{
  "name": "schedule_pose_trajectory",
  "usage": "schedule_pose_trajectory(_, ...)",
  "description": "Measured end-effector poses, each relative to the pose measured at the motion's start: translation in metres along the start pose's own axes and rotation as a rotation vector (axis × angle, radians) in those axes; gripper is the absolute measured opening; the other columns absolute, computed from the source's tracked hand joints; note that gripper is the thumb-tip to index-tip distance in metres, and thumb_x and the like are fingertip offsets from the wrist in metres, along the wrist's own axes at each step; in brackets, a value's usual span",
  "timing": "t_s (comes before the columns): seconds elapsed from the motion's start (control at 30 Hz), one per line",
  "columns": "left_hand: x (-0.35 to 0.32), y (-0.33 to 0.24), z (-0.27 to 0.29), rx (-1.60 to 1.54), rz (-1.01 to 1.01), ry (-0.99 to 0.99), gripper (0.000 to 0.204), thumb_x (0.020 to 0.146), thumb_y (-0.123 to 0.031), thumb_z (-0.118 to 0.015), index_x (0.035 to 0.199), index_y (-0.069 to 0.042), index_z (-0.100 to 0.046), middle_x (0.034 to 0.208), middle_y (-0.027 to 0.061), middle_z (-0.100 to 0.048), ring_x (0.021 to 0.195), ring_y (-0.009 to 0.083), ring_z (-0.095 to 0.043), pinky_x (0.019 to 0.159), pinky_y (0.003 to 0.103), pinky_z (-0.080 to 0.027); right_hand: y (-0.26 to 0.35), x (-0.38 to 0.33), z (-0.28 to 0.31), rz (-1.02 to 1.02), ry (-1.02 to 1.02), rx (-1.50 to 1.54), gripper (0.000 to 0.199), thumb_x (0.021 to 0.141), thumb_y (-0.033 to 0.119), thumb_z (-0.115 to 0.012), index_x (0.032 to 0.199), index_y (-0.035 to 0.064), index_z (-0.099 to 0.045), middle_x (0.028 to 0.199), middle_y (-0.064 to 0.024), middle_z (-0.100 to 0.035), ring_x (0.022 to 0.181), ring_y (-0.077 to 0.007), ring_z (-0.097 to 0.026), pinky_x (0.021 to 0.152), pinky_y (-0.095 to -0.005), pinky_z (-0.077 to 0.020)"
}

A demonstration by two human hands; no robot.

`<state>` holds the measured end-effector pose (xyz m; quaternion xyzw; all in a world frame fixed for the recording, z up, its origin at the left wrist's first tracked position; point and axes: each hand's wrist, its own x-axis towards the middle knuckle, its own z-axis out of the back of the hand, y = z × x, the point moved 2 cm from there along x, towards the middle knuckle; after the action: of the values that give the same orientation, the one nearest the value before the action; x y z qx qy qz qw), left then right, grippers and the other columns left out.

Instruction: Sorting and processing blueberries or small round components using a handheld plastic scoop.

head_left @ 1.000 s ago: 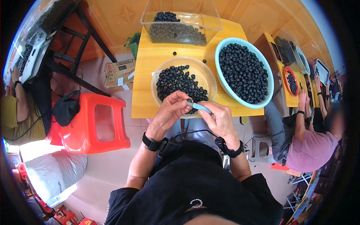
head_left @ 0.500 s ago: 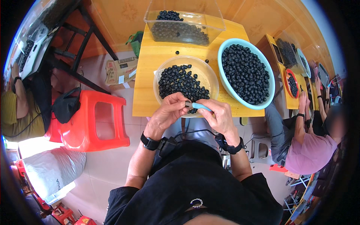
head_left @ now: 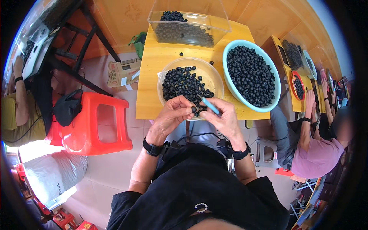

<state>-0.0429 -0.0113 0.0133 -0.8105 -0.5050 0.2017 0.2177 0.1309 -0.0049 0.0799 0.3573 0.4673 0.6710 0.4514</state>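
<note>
Between the thumb and fingers of my left hand [head_left: 173, 115] is a small round black bead [head_left: 193, 109]. My right hand [head_left: 225, 118] is closed around the light-blue handle of a small knife [head_left: 211, 106]. Its short metal tip points up and left, apart from the bead. Both hands are over the near rim of a clear round tub [head_left: 219, 86], where many loose black beads [head_left: 184, 81] lie, some showing holes. To the right stands a light-blue basin [head_left: 226, 76] heaped with the same beads.
A clear rectangular bin [head_left: 220, 35] with more beads stands at the back of the yellow table [head_left: 147, 92]. Two stray beads lie behind the tub. A red stool [head_left: 96, 126] is at left. People work at tables on both sides, one in a pink top [head_left: 318, 157].
The knife's tip has moved up and away from the bead, and its handle has tilted steeper. My left hand still holds the bead in nearly the same place.
</note>
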Motion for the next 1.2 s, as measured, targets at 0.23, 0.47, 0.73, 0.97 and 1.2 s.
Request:
schedule_pose_trajectory(0.23,0.002,0.004,0.003,0.113,-0.001,0.032,0.013,0.077,0.001,-0.066,0.084,-0.003,-0.056,0.079,0.005,-0.062,0.07,0.0122,-0.061,0.067,0.023,-0.051,-0.004,0.003,-0.014,-0.07,0.056,0.222,0.019,0.076,0.005,-0.07,0.093,0.0019,-0.063,0.065,0.0045,-0.052,0.06,-0.0023,-0.045,0.054,-0.0183,-0.038)
schedule_pose_trajectory(0.47,-0.003,-0.001,-0.002,0.098,0.047,0.049,0.015,0.075,0.003,-0.067,0.082,-0.003,-0.055,0.077,0.005,-0.061,0.069,0.0142,-0.063,0.065,0.024,-0.052,-0.018,0.003,-0.022,-0.142,0.056,0.48,0.006,0.084,0.008,-0.063,0.083,0.0029,-0.059,0.064,0.0023,-0.057,0.051,-0.0014,-0.047,0.042,-0.0181,-0.0369)
schedule_pose_trajectory(0.73,0.004,0.005,-0.004,0.036,0.031,0.06,0.011,0.078,0.001,-0.065,0.083,-0.003,-0.056,0.091,0.006,-0.06,0.078,0.0136,-0.063,0.065,0.023,-0.053,-0.005,-0.007,-0.017,-0.114,0.029,0.323,0.017,0.08,0.009,-0.067,0.094,0.0018,-0.06,0.074,0.0019,-0.059,0.065,-0.0019,-0.05,0.057,-0.0184,-0.0415)
schedule_pose_trajectory(0.97,0.006,0.002,-0.016,0.114,0.046,-0.013,0.017,0.083,-0.003,-0.06,0.099,-0.002,-0.055,0.095,0.007,-0.059,0.078,0.0147,-0.063,0.071,0.025,-0.055,-0.012,-0.014,0.026,-0.125,-0.178,0.134,0.019,0.075,0.008,-0.07,0.093,0.0043,-0.062,0.076,0.0025,-0.059,0.07,-0.0034,-0.052,0.061,-0.0211,-0.0429)
schedule_pose_trajectory(1.2,-0.002,-0.004,-0.007,0.118,0.007,-0.063,0.019,0.084,-0.006,-0.06,0.102,-0.004,-0.053,0.097,0.0086,-0.059,0.076,0.0132,-0.062,0.068,0.024,-0.054,-0.06,0.002,0.193,-0.121,-0.647,-0.277,0.018,0.071,0.006,-0.069,0.088,0.0016,-0.063,0.073,0.0,-0.059,0.07,-0.0071,-0.054,0.063,-0.0224,-0.0424)
